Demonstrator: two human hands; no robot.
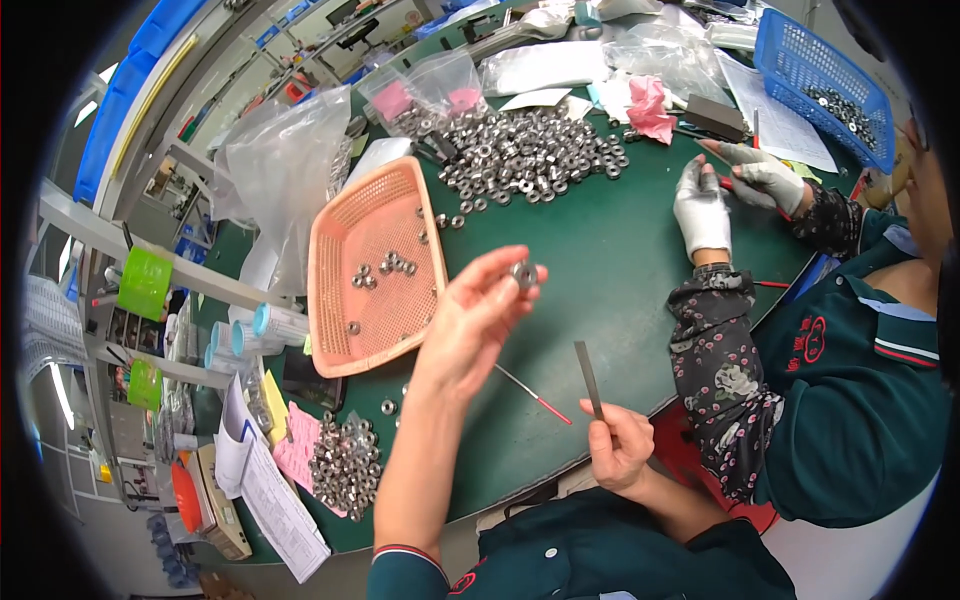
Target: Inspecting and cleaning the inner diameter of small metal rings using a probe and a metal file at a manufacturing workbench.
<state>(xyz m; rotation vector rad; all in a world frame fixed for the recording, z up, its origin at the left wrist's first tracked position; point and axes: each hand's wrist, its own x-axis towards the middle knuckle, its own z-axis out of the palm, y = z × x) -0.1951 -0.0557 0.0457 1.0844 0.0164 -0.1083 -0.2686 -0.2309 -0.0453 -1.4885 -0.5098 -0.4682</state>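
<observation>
Metal ring (523,273) was up at the fingertips of the left hand (466,328), raised over the table (630,275), thumb and fingers closed narrow around it. Looked like solid steel: probably stiff, light enough for a fingertip pinch, hard to damage, likely slick if oily (couldn't tell from here whether it was). Best hold, I'd say, was the outer rim, thumb opposite fingers, bore and faces left clear. Below and right of that pinch, the right hand (622,450) gripped a flat file-like strip (587,375) by its near end, thumb on one side, free end pointing up and away. Strip looked rigid and thin; the end was likely the sane place to hold it, off the working face. Between the two hands, lower down, a red-handled thin tool (540,398) lay loose. Just left of the ring grip sat an orange basket (322,270) with a few rings scattered inside; beyond the grip, a big heap of rings (530,155); below-left, a smaller pile of rings (345,470) beside pink paper (296,443). Well right of it, a co-worker's gloved hands (704,215) were busy near a blue basket (815,75).
</observation>
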